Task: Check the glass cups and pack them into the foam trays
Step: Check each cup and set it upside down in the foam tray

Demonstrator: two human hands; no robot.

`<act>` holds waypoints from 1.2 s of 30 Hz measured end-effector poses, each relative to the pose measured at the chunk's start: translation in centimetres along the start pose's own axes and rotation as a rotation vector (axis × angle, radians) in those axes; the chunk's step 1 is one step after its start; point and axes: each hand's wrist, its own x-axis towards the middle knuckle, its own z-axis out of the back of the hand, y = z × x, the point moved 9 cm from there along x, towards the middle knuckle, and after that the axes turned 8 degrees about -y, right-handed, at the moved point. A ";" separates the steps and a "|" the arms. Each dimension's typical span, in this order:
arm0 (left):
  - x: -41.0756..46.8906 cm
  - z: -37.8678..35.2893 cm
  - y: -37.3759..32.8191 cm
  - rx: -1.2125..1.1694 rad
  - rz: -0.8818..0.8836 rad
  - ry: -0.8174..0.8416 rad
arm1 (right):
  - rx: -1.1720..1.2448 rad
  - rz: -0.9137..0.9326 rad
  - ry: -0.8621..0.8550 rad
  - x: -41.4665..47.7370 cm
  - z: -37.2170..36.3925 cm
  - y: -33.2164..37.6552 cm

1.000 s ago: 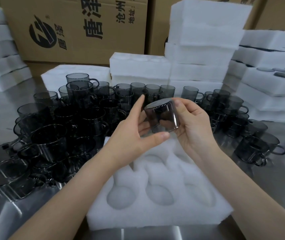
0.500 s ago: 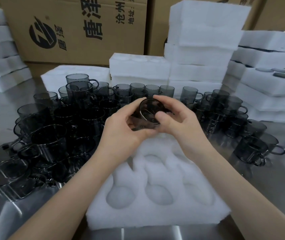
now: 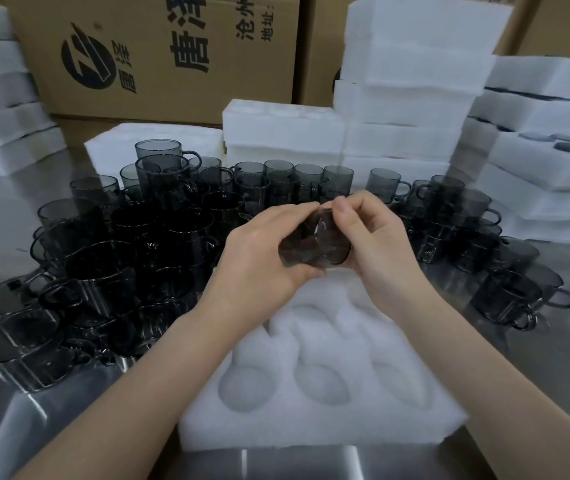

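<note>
Your left hand and right hand both curled round one smoky glass cup, held above the foam tray at the counter's near edge, more cups massed towards its far left.

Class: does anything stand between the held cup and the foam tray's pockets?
Nothing visible does. The left hand and right hand hold the cup above the foam tray, whose near pockets lie empty.

1. The cardboard box at eleven o'clock bore a round black logo; the small characters beside it were unclear.
2. Right of the logo stood a large black "唐".
3. Further right, smaller print read "沧州" and "地址:", cut off by the top edge.
</note>
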 end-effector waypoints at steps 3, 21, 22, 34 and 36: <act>0.0 0.4 1.0 -0.091 0.110 -0.039 | 0.255 -0.206 0.200 -0.4 -1.3 -1.1; 0.0 0.1 1.8 -0.132 0.196 -0.008 | 0.261 -0.149 0.127 -0.5 -1.3 -0.4; 0.0 0.4 1.8 -0.197 0.203 -0.029 | 0.318 -0.191 0.175 -0.6 -1.7 -0.6; 0.3 0.4 2.0 -0.198 0.189 -0.012 | 0.617 -0.482 0.498 -1.7 -3.6 -1.0; 0.2 0.3 2.1 -0.128 0.177 0.025 | 0.534 -0.456 0.384 -1.1 -3.2 -1.4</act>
